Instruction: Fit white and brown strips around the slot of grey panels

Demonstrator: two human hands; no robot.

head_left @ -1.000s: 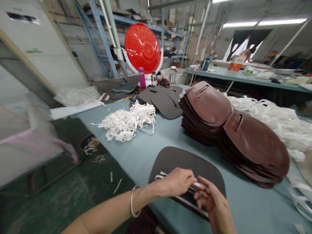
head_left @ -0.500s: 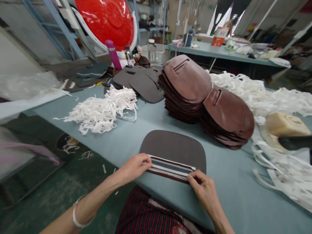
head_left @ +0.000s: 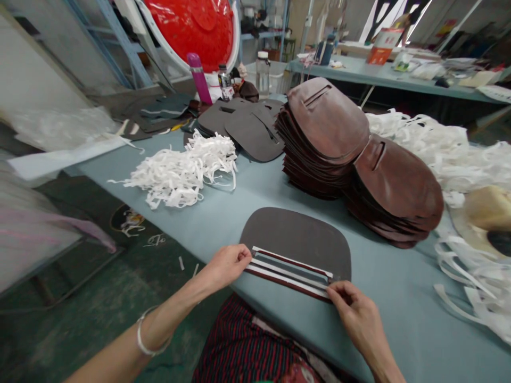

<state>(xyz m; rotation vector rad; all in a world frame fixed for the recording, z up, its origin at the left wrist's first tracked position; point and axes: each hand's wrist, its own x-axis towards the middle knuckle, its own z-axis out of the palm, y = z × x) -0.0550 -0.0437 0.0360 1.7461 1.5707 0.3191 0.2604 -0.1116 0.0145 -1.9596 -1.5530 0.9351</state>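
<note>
A dark grey rounded panel lies flat at the table's front edge, a long slot along its near side. Dark red trim and narrow white bands border the slot. My left hand is closed in a pinch at the slot's left end, on a white strip. At the other end of that strip, the thumb and fingers of my right hand are also pinched together. The strip stretches straight between both hands along the near border; its ends are hidden under my fingertips.
Beyond the panel stand stacked brown leather pieces with slots. A heap of white strips lies to the left, more white strips to the right. Grey panels, a purple bottle and a clear bottle are farther back.
The view has shifted, so the scene sits farther right. My right hand has moved outward to the panel's right end, and the strip now lies closer along the slot's near border.
</note>
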